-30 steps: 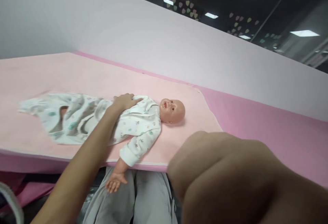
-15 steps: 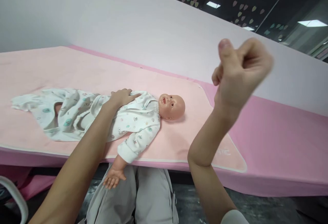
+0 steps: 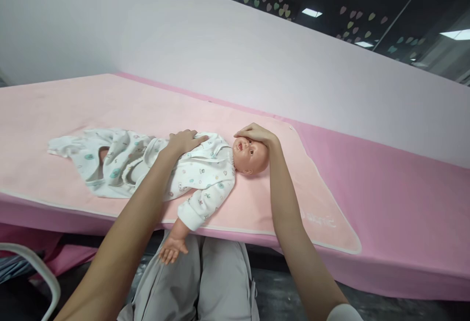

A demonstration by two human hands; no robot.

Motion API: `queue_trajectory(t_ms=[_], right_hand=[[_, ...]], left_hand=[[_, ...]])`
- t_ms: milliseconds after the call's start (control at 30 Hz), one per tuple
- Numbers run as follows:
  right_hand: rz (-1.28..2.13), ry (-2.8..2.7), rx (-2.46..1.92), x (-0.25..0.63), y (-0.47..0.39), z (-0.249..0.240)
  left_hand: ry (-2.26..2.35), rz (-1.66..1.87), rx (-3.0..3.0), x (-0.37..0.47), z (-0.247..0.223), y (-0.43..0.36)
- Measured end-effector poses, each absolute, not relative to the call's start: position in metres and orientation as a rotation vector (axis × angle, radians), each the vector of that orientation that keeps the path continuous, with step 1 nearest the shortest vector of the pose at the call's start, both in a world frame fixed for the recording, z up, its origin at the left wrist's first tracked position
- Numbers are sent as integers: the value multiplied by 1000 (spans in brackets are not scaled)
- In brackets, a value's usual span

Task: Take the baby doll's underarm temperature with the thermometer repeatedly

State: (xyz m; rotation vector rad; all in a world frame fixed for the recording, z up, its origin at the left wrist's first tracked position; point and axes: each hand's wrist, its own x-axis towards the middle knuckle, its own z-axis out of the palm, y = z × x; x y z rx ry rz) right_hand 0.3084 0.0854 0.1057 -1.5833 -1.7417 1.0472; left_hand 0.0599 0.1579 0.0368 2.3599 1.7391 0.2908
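A baby doll [image 3: 200, 171] lies on its back, its head [image 3: 253, 157] to the right and its mouth open. It wears a white printed outfit; the legs of the clothing stretch to the left. My left hand [image 3: 184, 143] rests flat on the doll's chest and belly, fingers spread loosely. Bent at the wrist, my right hand [image 3: 255, 132] lies along the far side of the doll's head, fingers stretched together by its cheek and brow. The doll's near arm hangs over the table edge, its bare hand [image 3: 173, 248] above my lap.
Beneath the doll is a light pink mat [image 3: 227, 208] with a pale border, on a darker pink padded surface [image 3: 385, 194]. A white wall panel [image 3: 220, 52] rises behind it. A white curved metal bar [image 3: 44, 267] stands at lower left; my knees [image 3: 223, 272] are under the edge.
My right hand has come down from a raised, curled position above the mat onto the doll's head, and its fingers have straightened. My left hand stays on the doll. The view has shifted slightly.
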Motion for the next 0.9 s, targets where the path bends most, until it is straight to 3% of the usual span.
queue_trajectory(t_ms=[467,900], right_hand=[[1184,-1680,-1615,307,78,107],[1108,-1686,-1745,312,82,105]], left_hand=[[1697,330,2355,61,40,152],[1706,324,2365,61,40,152]])
